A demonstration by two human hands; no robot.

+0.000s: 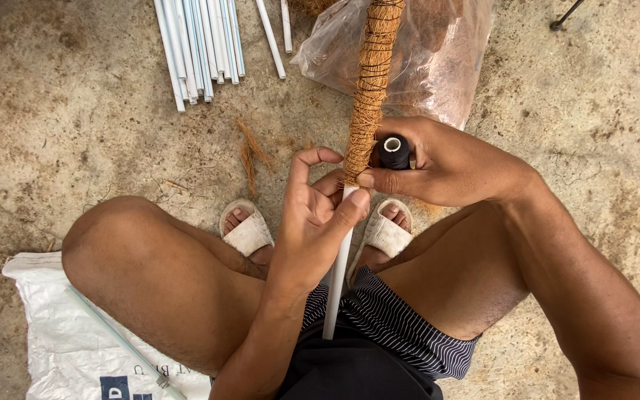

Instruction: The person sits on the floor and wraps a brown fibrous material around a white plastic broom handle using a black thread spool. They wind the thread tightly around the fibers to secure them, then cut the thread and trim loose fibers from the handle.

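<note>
1. I am sitting low over a rough, stained concrete floor (75, 126), knees apart, and holding a long white plastic pipe (337, 274) that is running from my lap at 6 o'clock up toward 12 o'clock.
2. The upper stretch of that pipe is carrying a tight wrap of brown coconut-fibre cord (370, 81); the wrap is ending just where my fingers are meeting, and bare white pipe is showing below.
3. My left hand (312, 222) is grasping the pipe right at the lower edge of the fibre wrap: thumb pressing on the front of the pipe, index finger curling over at 11 o'clock of the thumb.
4. My right hand (446, 163) is clenching a small black spool of thread with a white core (393, 150), held just at 3 o'clock of the pipe; its thumb tip is touching the pipe beside my left thumb.
5. I cannot tell whether any thread is running from the spool to the wrap.
6. A clear plastic bag of brown fibre (438, 52) is lying at 1 o'clock, behind the wrapped pipe.
7. A bundle of thin white plastic pipes (200, 44) is lying at 11 o'clock, well apart from my hands.
8. A few loose brown fibre strands (250, 152) are lying on the floor at 10 o'clock of my left hand.
9. A white woven sack (61, 333) is lying under my left leg at 8 o'clock.
10. Both feet are in white sandals (246, 230), either side of the pipe.
</note>
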